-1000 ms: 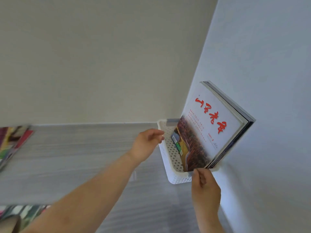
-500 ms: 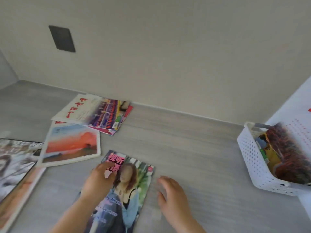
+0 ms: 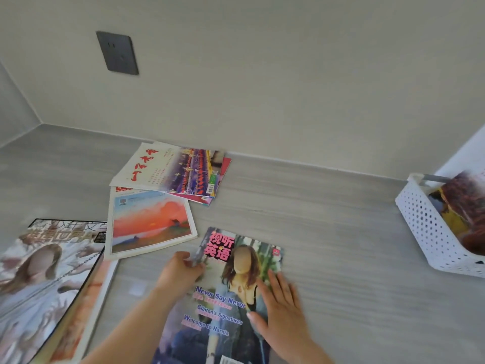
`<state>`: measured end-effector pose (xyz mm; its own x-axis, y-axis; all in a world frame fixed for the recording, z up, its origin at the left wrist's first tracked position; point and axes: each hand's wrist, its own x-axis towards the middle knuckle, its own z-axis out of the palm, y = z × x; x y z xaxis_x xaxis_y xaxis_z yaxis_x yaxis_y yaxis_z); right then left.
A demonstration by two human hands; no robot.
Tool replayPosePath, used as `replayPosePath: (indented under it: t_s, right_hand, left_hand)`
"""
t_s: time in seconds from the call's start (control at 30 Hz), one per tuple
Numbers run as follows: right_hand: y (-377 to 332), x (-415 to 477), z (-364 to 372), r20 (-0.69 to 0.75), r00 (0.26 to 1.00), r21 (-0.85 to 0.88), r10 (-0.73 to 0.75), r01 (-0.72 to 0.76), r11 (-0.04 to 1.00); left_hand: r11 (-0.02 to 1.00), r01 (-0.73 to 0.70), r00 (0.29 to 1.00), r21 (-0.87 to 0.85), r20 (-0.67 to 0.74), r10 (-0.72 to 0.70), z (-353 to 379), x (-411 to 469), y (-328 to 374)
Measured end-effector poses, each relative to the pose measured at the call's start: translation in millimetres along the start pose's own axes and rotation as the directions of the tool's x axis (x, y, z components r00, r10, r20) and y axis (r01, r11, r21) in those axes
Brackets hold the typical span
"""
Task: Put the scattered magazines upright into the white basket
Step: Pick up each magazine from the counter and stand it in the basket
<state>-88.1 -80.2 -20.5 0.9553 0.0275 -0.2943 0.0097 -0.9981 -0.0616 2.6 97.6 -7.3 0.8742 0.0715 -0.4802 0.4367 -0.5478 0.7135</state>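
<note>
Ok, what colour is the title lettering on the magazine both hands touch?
Pink, at the top of the magazine; head view.

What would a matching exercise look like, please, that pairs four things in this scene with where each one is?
1. Never Say Never magazine
2. sunset magazine
3. white basket
4. wall socket

A. far right of the view
B. on the back wall
C. under the left hand and right hand
D. flat, just before the far pile

Pairs: 1-C, 2-D, 3-A, 4-B.
</note>
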Motion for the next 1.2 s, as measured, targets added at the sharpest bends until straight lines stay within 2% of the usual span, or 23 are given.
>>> replayPosePath:
  t_s: [0.03, 0.07, 0.1, 0.2, 0.27, 0.33, 0.37, 0.43, 0.5, 0.53, 0.57, 0.67, 0.73, 0.8, 0.87, 0.93, 1.0, 1.07, 1.2]
  right_hand:
    - [-1.6, -0.2, -0.2, 0.024, 1.0, 0.003, 0.015, -0.015, 1.0]
    - [-0.2, -1.2, 1.6, -0.007, 1.0, 0.102, 0.012, -0.011, 0.995]
    - [3.0, 2.2, 8.9, -0.121, 0.992, 0.129, 0.048, -0.032, 0.991]
    - [8.4, 11.4, 25.5, -0.103, 0.995, 0.15, 0.011, 0.004, 0.989]
    - [9.7, 12.1, 25.9, -0.175, 0.984, 0.273, 0.037, 0.012, 0.962]
    - [11.1, 9.3, 19.1, -0.234, 0.963, 0.479, 0.135, -0.007, 0.878]
    - [10.7, 6.8, 15.4, -0.261, 0.937, 0.639, 0.234, -0.015, 0.769]
    - [14.3, 3.8, 4.3, -0.173, 0.865, 0.92, 0.471, -0.03, 0.391]
    - [22.9, 0.8, -10.0, -0.002, 0.853, 1.0, 0.522, -0.001, 0.004]
    - [30.6, -0.1, -15.2, 0.04, 0.879, 0.996, 0.476, 0.004, -0.092]
    - [38.0, -3.2, -21.1, 0.045, 0.899, 0.993, 0.437, 0.008, -0.117]
    - [60.4, -14.6, -41.3, 0.045, 0.905, 0.993, 0.422, 0.005, -0.116]
    - [78.7, -23.6, -51.3, 0.033, 0.893, 0.994, 0.45, 0.016, -0.105]
    - [99.3, -30.3, -61.2, 0.005, 0.855, 0.996, 0.518, 0.043, -0.081]
    - [122.0, -38.3, -71.7, -0.02, 0.794, 0.993, 0.608, 0.087, -0.081]
    - [144.1, -46.3, -80.3, -0.049, 0.736, 0.989, 0.676, 0.129, -0.069]
    - [167.6, -53.2, -86.4, -0.087, 0.683, 0.988, 0.725, 0.154, -0.027]
    - [192.4, -58.0, -94.2, -0.124, 0.639, 0.985, 0.759, 0.174, 0.014]
    - [248.8, -62.5, -117.7, -0.235, 0.544, 0.966, 0.805, 0.22, 0.134]
  left_hand:
    - [1.0, -0.002, 1.0, 0.011, 0.024, 0.002, -2.5, 3.6, 1.6]
    - [1.0, -0.014, 0.999, 0.011, 0.042, 0.013, -4.5, 5.9, 2.9]
    - [0.999, -0.034, 0.998, -0.007, 0.06, 0.034, -5.1, 7.3, 4.4]
    - [0.991, -0.133, 0.98, 0.032, 0.151, 0.127, -0.3, 5.4, 8.7]
    - [0.972, -0.224, 0.96, 0.075, 0.191, 0.206, 4.5, 0.8, 10.5]
    - [0.949, -0.314, 0.935, 0.019, 0.179, 0.306, 4.9, -5.1, 14.4]
    - [0.935, -0.351, 0.921, -0.056, 0.159, 0.355, 3.4, -8.2, 18.5]
    - [0.886, -0.404, 0.893, -0.229, 0.111, 0.436, -1.1, -16.1, 32.8]
    - [0.824, -0.426, 0.871, -0.374, 0.077, 0.485, -3.9, -24.3, 51.4]
    - [0.796, -0.433, 0.86, -0.422, 0.069, 0.505, -4.4, -27.8, 61.5]
    - [0.771, -0.446, 0.847, -0.454, 0.066, 0.528, -3.8, -30.7, 71.7]
    - [0.716, -0.484, 0.803, -0.503, 0.071, 0.592, 3.8, -33.0, 99.6]
    - [0.709, -0.491, 0.767, -0.506, 0.135, 0.627, 14.9, -33.2, 120.4]
    - [0.726, -0.508, 0.701, -0.464, 0.266, 0.661, 26.6, -31.8, 140.4]
    - [0.758, -0.55, 0.624, -0.35, 0.432, 0.651, 40.6, -29.7, 160.9]
    - [0.775, -0.59, 0.6, -0.228, 0.517, 0.61, 59.3, -28.7, 181.8]
    - [0.763, -0.63, 0.627, -0.145, 0.484, 0.61, 82.6, -28.4, 205.0]
    - [0.747, -0.652, 0.65, -0.131, 0.412, 0.639, 109.0, -27.6, 230.2]
    - [0.679, -0.697, 0.615, -0.232, 0.295, 0.731, 162.0, -28.9, 293.7]
